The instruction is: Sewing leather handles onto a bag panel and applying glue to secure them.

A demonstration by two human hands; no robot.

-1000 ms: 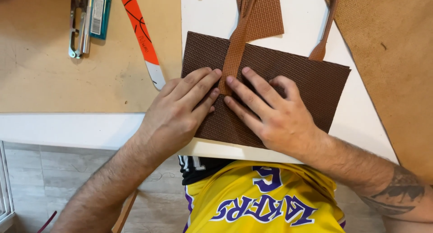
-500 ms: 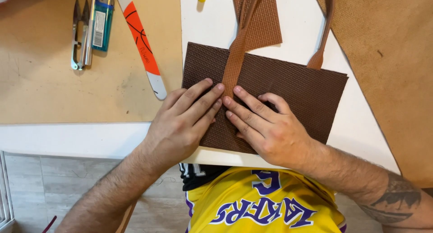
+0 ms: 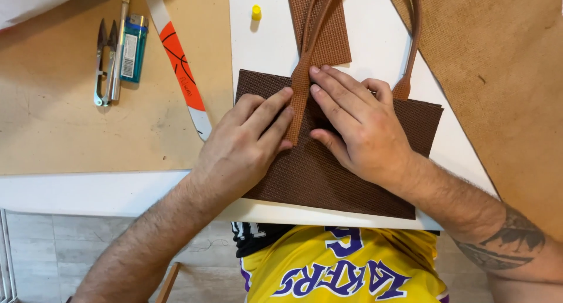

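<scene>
A dark brown textured leather panel [image 3: 363, 180] lies flat on a white board [image 3: 270, 51]. A tan leather strap [image 3: 300, 86] runs down onto the panel's upper middle, and its other end [image 3: 402, 87] meets the panel further right. My left hand [image 3: 246, 144] lies flat on the panel, its fingertips pressing the strap's left edge. From the right side my right hand [image 3: 366, 127] presses fingers on the strap end and the panel. Neither hand grips anything. A lighter brown textured piece [image 3: 334, 39] lies under the strap loop at the top.
On the tan table at left lie thread snips [image 3: 102, 68], a metal tool [image 3: 120, 45], a blue lighter [image 3: 134, 48] and an orange-and-white ruler-like strip [image 3: 179, 62]. A small yellow cap [image 3: 256, 12] sits on the white board. A brown fibreboard sheet [image 3: 504, 86] lies at right.
Both hands have slid up the panel along the strap end, fingers now pressing nearer the panel's top edge. The view has shifted a little; the panel stays flat.
</scene>
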